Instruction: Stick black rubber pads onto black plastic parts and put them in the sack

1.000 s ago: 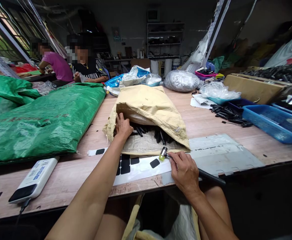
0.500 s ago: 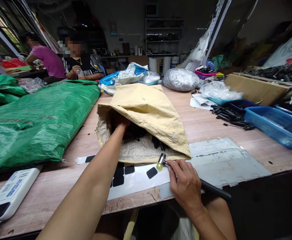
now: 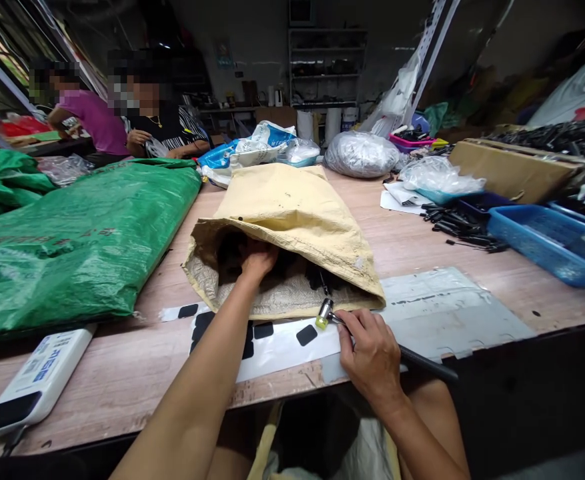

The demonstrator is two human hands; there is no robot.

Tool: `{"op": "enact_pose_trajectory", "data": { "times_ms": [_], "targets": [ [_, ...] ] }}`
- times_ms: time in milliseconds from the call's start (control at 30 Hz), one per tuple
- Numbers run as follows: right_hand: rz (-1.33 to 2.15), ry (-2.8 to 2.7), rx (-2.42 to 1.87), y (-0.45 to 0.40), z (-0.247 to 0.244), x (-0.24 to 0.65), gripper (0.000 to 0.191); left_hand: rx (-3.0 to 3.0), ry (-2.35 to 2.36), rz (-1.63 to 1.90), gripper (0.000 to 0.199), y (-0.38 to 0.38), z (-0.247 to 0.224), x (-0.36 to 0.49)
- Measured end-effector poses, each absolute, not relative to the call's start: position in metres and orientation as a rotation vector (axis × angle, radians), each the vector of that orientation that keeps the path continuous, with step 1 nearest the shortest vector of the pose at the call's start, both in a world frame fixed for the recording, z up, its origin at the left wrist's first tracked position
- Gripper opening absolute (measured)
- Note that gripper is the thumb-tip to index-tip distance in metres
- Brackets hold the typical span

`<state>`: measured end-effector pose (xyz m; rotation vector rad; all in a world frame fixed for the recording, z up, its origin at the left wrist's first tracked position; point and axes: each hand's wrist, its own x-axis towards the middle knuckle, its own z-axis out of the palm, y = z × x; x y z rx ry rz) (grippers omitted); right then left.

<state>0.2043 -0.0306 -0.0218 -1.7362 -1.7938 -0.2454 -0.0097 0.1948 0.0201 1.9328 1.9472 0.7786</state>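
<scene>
A cream woven sack lies on the table with its mouth towards me. My left hand reaches into that mouth; its fingers are hidden among dark contents, so I cannot tell what they hold. Several black parts show inside the sack's right side. At the lower right, my right hand is closed on a small hammer with a metal head, a yellow face and a black handle. White backing strip with black rounded patches lies under and in front of the sack.
A large green sack fills the left, beside a white power-bank-like device. On the right are a blue tray, loose black parts and a grey sheet. Two people sit across the table at the left.
My left hand has drawn back a little towards the sack's mouth and shows more of its back. The hammer and my right hand stay nearly in place. The view has shifted slightly.
</scene>
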Motion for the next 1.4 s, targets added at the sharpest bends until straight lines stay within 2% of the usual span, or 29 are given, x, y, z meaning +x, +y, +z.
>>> {"op": "enact_pose_trajectory", "data": {
  "times_ms": [200, 300, 500, 833, 933, 1067, 1233, 1400],
  "targets": [
    [-0.252, -1.789, -1.741, -0.032, -0.020, 0.203, 0.023, 2.092, 2.053, 0.470, 0.043, 0.118, 0.019, 0.014],
    [-0.251, -1.794, -1.730, -0.032, -0.020, 0.204, 0.023, 2.211, 2.039, 0.433, 0.041, 0.088, 0.020, 0.024],
    [-0.263, -1.792, -1.703, -0.032, -0.023, 0.204, 0.024, 2.311, 1.912, 0.592, 0.035, 0.056, 0.012, 0.025],
    [-0.253, -1.799, -1.723, -0.033, -0.022, 0.205, 0.024, 2.534, 1.744, 1.010, 0.043, 0.029, 0.015, 0.004],
    [-0.247, -1.793, -1.723, -0.033, -0.022, 0.205, 0.024, 2.556, 1.611, 0.964, 0.047, 0.014, 0.012, -0.007],
    [-0.240, -1.791, -1.730, -0.033, -0.023, 0.204, 0.023, 2.517, 1.402, 0.817, 0.039, -0.003, 0.000, -0.015],
    [-0.263, -1.801, -1.722, -0.032, -0.023, 0.205, 0.024, 2.262, 1.397, 0.854, 0.040, -0.006, -0.009, -0.016],
    [-0.261, -1.838, -1.696, -0.030, -0.022, 0.210, 0.024, 2.085, 1.396, 0.890, 0.021, -0.001, -0.005, -0.019]
  ]
}}
